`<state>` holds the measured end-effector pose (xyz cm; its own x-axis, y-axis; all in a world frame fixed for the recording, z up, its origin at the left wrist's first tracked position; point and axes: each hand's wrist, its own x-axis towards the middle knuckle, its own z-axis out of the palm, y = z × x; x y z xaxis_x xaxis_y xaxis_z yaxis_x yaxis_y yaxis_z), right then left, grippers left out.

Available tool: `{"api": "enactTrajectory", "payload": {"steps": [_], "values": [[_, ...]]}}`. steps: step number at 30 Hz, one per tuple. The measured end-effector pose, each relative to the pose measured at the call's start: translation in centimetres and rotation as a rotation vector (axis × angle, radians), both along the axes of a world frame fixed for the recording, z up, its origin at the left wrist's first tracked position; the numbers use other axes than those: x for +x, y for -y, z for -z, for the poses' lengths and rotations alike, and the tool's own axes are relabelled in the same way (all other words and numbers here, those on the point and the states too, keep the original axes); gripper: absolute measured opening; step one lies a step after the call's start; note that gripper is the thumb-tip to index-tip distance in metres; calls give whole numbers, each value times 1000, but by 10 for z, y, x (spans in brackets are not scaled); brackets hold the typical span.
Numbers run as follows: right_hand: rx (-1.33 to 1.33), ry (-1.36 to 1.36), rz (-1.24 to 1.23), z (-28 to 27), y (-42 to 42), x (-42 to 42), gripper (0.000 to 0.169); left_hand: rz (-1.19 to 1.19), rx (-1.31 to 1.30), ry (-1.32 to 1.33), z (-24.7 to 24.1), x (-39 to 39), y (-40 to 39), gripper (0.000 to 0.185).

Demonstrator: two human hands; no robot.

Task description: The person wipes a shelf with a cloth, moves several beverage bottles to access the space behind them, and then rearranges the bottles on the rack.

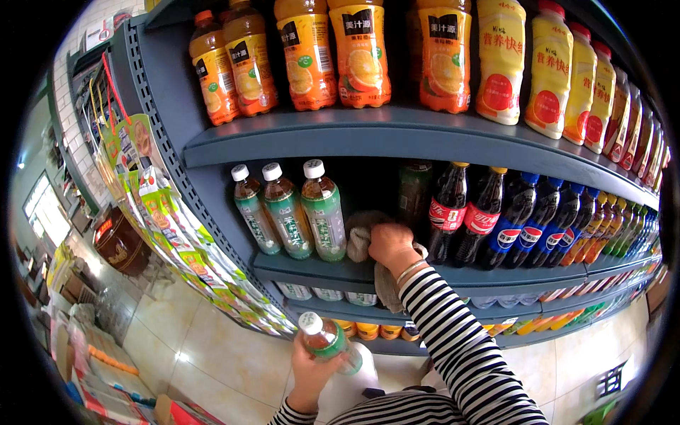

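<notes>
Below the shelves, my left hand (313, 369) is wrapped around a green-labelled tea bottle (325, 340) with a white cap, its top tilted towards the shelving. My right hand (390, 241) grips a bunched grey-brown cloth (360, 244) on the middle shelf (340, 272); part of the cloth hangs over the shelf's front edge. Just left of the cloth stand three similar white-capped tea bottles (324, 212) in a row. To its right are cola bottles (448, 212) with red labels. Behind my right hand, another bottle (414, 194) stands deep in shadow.
The upper shelf (340, 133) bears orange drink bottles (361, 58) and yellow-labelled bottles (550, 69). Blue-labelled Pepsi bottles (512, 223) stand further right. Hanging snack packets (170, 218) cover the shelf's left end. Boxes (106, 393) lie on the tiled floor (212, 329) at lower left.
</notes>
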<state>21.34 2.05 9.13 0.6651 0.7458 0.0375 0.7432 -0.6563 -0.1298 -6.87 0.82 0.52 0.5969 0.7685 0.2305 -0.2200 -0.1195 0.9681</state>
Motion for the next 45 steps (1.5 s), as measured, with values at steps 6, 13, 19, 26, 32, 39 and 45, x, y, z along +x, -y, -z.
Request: {"api": "enactTrajectory", "payload": {"steps": [6, 13, 19, 26, 32, 39, 45], "values": [[15, -23, 77, 5, -29, 22, 30, -88, -51, -67, 9, -12, 2, 76], [376, -69, 63, 12, -49, 61, 41, -118, -24, -112, 39, -39, -1, 78], [199, -162, 63, -39, -31, 43, 45, -76, -35, -171, 34, -49, 23, 59], [64, 40, -89, -4, -26, 18, 34, -100, -74, -105, 10, -42, 30, 74], [-61, -33, -200, -24, 18, -20, 30, -71, 2, 3, -14, -33, 34, 70], [11, 49, -335, -14, 70, -54, 32, 12, 14, 153, -34, -15, 24, 68], [55, 182, -300, 2, 126, -56, 31, 35, 18, 240, -64, 28, -2, 66]]}}
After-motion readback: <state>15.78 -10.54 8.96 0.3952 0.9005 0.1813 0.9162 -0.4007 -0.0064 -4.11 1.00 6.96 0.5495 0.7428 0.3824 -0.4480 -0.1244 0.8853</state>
